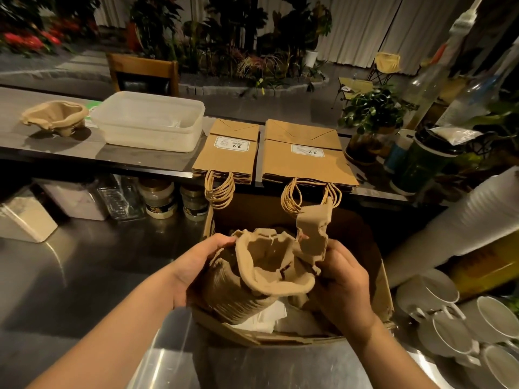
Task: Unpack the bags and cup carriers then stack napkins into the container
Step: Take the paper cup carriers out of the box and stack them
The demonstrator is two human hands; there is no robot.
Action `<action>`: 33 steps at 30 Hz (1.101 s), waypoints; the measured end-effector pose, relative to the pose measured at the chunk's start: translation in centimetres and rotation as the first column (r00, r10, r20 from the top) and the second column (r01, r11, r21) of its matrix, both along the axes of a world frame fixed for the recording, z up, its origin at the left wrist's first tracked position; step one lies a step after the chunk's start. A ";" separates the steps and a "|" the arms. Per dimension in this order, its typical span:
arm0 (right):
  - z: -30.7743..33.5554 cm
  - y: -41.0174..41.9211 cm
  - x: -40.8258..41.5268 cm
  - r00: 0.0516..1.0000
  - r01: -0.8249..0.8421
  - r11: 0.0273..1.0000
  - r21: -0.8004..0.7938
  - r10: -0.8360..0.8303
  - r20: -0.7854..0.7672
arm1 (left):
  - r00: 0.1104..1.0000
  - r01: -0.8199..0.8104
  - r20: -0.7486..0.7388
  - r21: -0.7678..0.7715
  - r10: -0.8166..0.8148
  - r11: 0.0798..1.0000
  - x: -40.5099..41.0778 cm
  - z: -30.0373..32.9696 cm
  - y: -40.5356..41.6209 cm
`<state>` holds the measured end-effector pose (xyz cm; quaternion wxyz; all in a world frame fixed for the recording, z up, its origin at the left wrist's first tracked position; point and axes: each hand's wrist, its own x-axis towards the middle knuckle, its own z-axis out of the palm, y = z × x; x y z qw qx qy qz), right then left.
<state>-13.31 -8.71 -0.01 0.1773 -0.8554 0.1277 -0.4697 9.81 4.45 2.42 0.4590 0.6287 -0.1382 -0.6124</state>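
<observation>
Both hands hold nested cup carrier stack [252,279] above cardboard box [384,282]: left hand [196,265] cups side, right hand [341,273] pinches top carrier's edge. Peel slowly; pulp tears. Napkins [269,315] beneath; container [148,120] on tabletop [42,141].

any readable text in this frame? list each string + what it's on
"66", handwritten on the white label of the left paper bag stack.
"66", handwritten on the white label of the right paper bag stack.
Printed lines on both labels: too small to read.
Labels on the jars under the counter: blurred, unreadable.
Yellow box at right: print blurred, unreadable.
</observation>
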 end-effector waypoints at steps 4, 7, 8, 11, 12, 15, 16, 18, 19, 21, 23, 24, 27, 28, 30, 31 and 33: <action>1.5 -0.8 1.0 0.994 -0.108 0.994 0.020 0.108 0.008 | 0.995 -0.030 -0.094 -0.014 0.028 0.999 0.0 -0.1 0.2; 2.8 -1.1 1.7 0.986 -0.164 0.986 -0.013 0.163 -0.030 | 0.991 -0.057 -0.118 0.014 0.058 0.998 0.0 -0.3 0.3; 3.1 -1.1 1.9 0.984 -0.170 0.985 -0.033 0.168 -0.051 | 0.991 -0.053 -0.122 0.021 0.055 0.998 -0.2 -0.1 0.2; 3.8 -1.3 2.4 0.976 -0.200 0.975 -0.098 0.190 -0.108 | 0.990 -0.036 -0.133 0.017 0.038 0.999 -0.3 -0.1 0.4; 3.8 -1.5 2.4 0.972 -0.207 0.973 -0.106 0.192 -0.136 | 0.992 -0.033 -0.124 0.020 0.035 0.999 -0.3 -0.1 0.5; 3.6 -2.1 2.5 0.962 -0.197 0.970 -0.143 0.163 -0.219 | 0.992 -0.048 -0.116 0.012 0.049 0.999 0.1 -0.8 0.7; 3.5 -2.2 2.5 0.958 -0.192 0.969 -0.158 0.150 -0.244 | 0.993 -0.048 -0.110 0.009 0.049 0.999 0.2 -1.1 0.8; 3.4 -2.3 2.5 0.946 -0.192 0.968 -0.160 0.139 -0.292 | 0.995 -0.043 -0.095 0.003 0.043 0.999 0.4 -1.5 0.8; 3.5 -2.2 2.5 0.941 -0.183 0.972 -0.147 0.130 -0.312 | 0.995 -0.047 -0.093 0.000 0.047 0.999 0.5 -1.6 0.7; 3.8 -2.0 2.5 0.937 -0.136 0.986 -0.096 0.097 -0.335 | 0.993 -0.039 -0.111 -0.024 0.036 0.999 0.4 -1.5 0.6; 4.4 -1.6 2.5 0.947 -0.054 0.998 -0.039 0.039 -0.319 | 0.993 -0.031 -0.115 -0.036 0.026 0.999 0.1 -1.1 0.4; 4.7 -1.4 2.5 0.953 -0.003 1.000 0.009 0.005 -0.302 | 0.993 -0.030 -0.118 -0.041 0.025 0.999 -0.1 -0.9 0.3; 5.6 -1.0 2.6 0.958 0.104 0.973 0.207 -0.042 -0.285 | 0.994 -0.047 -0.104 -0.067 0.040 0.997 -0.3 -0.6 0.1; 5.8 -0.9 2.6 0.961 0.113 0.965 0.238 -0.045 -0.274 | 0.994 -0.055 -0.098 -0.072 0.048 0.996 -0.3 -0.6 0.0; 6.3 -0.7 2.5 0.966 0.118 0.957 0.265 -0.048 -0.254 | 0.993 -0.087 -0.091 -0.075 0.080 0.993 -0.3 -0.6 -0.1; 6.5 -0.6 2.5 0.967 0.120 0.955 0.271 -0.050 -0.251 | 0.991 -0.111 -0.089 -0.070 0.104 0.991 -0.3 -0.7 -0.1; 6.7 -0.5 2.7 0.974 0.125 0.948 0.292 -0.061 -0.217 | 0.988 -0.139 -0.081 -0.052 0.135 0.989 -0.2 -0.9 -0.2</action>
